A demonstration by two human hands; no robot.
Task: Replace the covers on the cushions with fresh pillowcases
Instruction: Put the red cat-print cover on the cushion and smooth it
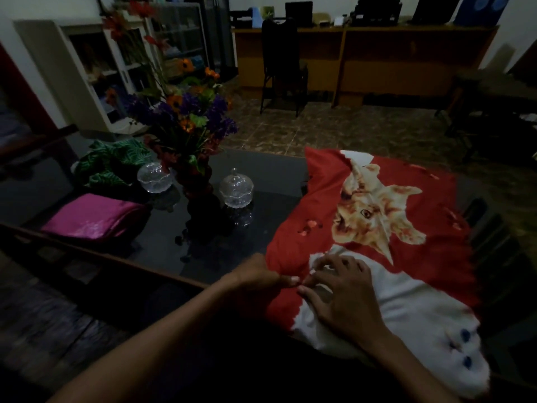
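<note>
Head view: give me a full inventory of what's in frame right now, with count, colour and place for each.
Cat-print cushion: one, red and white, right side of the table.
Pink folded cloth: one, magenta, left end of the table.
Green patterned cloth: one, bunched behind the pink one.
Flower vase: one, dark, purple and orange flowers, table centre.
Glass lidded jars: two, clear, either side of the vase.
Table: one, glossy black top.
Chair: one, dark, at the wooden desk behind.
Cabinet: one, white, back left.
Left hand: pinching the cushion cover's near edge.
Right hand: on the cover, fingers curled at the same edge.
</note>
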